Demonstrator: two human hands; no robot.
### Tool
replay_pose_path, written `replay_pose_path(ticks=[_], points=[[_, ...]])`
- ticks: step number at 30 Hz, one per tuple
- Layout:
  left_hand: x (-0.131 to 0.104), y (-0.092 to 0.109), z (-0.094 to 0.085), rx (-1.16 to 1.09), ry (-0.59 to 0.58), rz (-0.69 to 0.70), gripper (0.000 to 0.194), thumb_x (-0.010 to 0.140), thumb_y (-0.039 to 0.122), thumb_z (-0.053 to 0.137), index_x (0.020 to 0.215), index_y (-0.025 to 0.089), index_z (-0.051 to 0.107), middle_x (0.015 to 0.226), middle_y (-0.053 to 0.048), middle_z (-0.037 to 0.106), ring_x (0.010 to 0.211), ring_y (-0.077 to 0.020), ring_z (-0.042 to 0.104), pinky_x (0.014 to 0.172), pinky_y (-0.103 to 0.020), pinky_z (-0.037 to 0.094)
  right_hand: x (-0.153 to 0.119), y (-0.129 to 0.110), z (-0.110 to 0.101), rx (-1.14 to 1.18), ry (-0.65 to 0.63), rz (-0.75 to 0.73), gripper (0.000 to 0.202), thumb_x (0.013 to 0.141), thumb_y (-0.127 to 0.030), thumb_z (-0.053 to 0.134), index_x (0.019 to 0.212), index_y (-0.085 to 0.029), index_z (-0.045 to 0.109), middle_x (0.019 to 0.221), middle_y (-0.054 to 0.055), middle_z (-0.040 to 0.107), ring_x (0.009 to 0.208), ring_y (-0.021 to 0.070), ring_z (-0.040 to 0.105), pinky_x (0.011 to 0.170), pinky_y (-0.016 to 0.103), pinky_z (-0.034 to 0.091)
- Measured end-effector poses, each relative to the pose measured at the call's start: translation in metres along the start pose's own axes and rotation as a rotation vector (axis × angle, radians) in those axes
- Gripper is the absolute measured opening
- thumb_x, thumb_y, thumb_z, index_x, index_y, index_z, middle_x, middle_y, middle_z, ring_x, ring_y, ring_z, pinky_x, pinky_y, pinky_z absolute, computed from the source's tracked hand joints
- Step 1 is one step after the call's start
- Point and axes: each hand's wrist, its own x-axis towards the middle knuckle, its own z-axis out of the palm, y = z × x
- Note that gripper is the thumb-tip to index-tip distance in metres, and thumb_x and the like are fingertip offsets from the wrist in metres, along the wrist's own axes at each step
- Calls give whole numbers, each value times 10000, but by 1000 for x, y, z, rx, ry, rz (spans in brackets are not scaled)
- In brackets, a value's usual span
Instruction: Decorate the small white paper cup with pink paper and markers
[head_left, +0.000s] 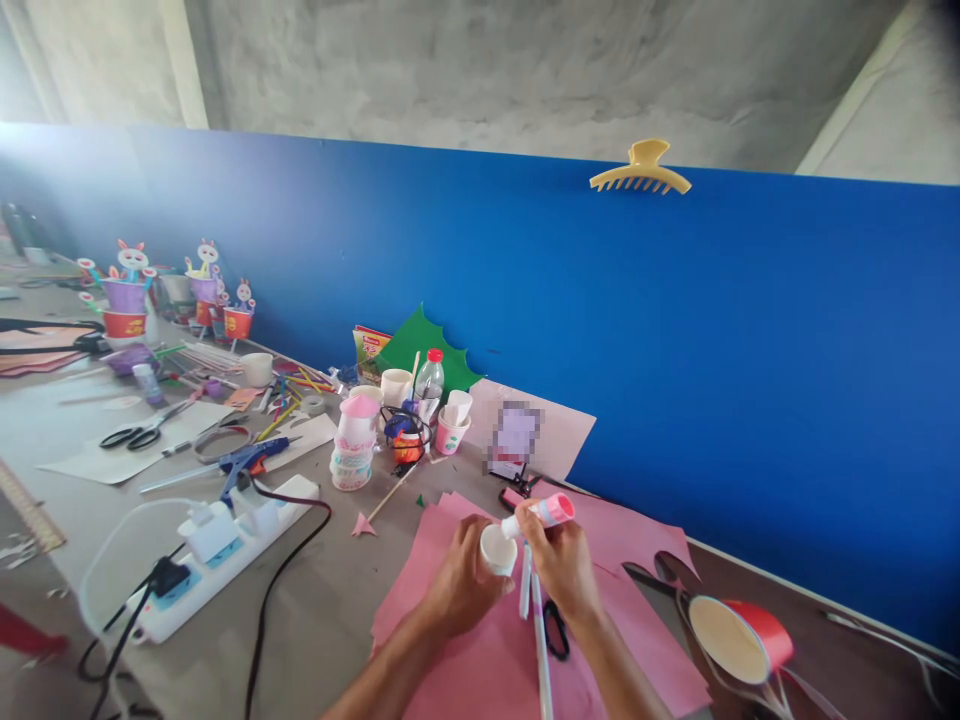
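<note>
My left hand [456,578] is wrapped around a small white paper cup [498,552], its opening tilted up toward me. In my right hand [564,562] is a glue stick [556,511] with a pink end and a white body. Its white tip points at the cup's rim and appears to touch it. Both hands are above stacked pink paper sheets [427,650]. White paper strips [538,630] and black-handled scissors [556,630] lie on the pink sheets, below my right hand.
Left of me are a white power strip [289,497] with cords and a blue glue gun [251,456]. Stacked decorated cups [354,450] stand ahead, near a bottle [430,380]. A red cup [771,632] lies at right. A blue partition [712,350] bounds the table.
</note>
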Motion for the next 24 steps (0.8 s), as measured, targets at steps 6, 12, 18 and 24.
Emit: replay_pose_path(ticks=[6,12,18,24], points=[[0,-3,1,-16,-10,8,550,615,78,665,1152,177,601,1216,-115,571,1116,-307,583,976,-473,513,9,5,22,-189,-69,-85,355,875,-488,547,706,-182,606,608,39,649,563,177,599,562,258,456],[0,-3,2,-34,-10,28,538,640,79,671,1157,210,607,1199,-88,598,1095,-280,585,972,-455,523,12,7,25,-322,-135,-137,341,862,-441,546,612,-229,451,534,-5,554,489,137,479,497,240,375],[-3,-1,2,31,-37,-35,622,639,101,662,1246,190,565,1320,-131,559,1220,-320,532,1021,-473,478,18,12,19,-379,-107,-231,296,890,-424,536,676,-220,524,604,40,641,523,169,559,528,255,404],[-5,-1,0,70,-83,-83,669,649,131,644,1298,203,503,1390,-148,503,1266,-331,509,1022,-486,470,20,16,15,-517,-71,-178,262,917,-376,538,779,-189,660,739,98,735,708,234,710,647,273,456]])
